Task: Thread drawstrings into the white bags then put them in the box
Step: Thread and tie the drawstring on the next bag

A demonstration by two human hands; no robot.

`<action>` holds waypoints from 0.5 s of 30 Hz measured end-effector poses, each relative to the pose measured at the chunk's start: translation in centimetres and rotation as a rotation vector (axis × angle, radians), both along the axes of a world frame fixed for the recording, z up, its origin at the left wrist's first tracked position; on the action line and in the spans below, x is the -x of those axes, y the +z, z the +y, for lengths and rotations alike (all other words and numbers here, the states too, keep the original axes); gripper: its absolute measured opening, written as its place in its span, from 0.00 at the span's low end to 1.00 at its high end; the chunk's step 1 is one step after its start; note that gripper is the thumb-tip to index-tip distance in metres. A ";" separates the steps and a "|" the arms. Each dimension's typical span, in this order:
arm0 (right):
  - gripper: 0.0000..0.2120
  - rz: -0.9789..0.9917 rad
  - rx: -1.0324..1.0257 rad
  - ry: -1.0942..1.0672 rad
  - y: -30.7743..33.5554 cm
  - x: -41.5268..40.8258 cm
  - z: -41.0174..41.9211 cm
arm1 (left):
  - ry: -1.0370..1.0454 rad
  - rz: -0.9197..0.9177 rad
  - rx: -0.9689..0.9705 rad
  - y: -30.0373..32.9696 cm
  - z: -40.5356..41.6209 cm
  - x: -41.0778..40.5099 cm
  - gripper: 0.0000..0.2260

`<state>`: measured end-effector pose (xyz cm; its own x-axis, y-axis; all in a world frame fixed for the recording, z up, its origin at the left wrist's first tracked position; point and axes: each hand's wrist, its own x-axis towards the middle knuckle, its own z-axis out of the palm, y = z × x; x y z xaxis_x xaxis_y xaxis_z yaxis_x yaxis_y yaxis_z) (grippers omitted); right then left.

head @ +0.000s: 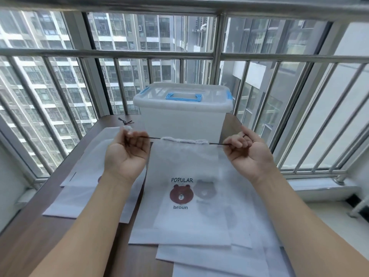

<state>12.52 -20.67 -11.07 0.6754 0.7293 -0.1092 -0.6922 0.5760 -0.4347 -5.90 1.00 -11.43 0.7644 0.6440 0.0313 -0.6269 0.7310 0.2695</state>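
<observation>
White bag (187, 170), bear print: being held up over the counter's (50, 232) middle, left hand (127, 151) and right hand (246, 149) each pinching the dark drawstring (154, 138), gathering its hem; threading seemingly finishing; next, opening the lidded box (182, 110) at the far edge.

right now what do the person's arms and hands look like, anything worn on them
Both arms are bare from the frame's bottom edge to the fingers: no sleeves, gloves, watch, bracelets or rings visible on the left hand or right hand. Nails look short and unpainted.
</observation>
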 end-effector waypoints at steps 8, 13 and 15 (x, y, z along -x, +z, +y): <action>0.27 -0.045 0.167 -0.237 0.7 -2.4 -1.7 | 0.304 0.122 0.034 0.9 3.9 2.1 0.19; 0.23 -0.392 0.295 -0.158 0.7 -0.2 -0.9 | 0.243 0.274 -0.372 1.2 0.3 0.7 0.08; 0.20 -0.495 0.243 -0.057 1.1 1.1 -0.8 | 0.101 0.280 -0.595 1.2 -1.7 0.2 0.11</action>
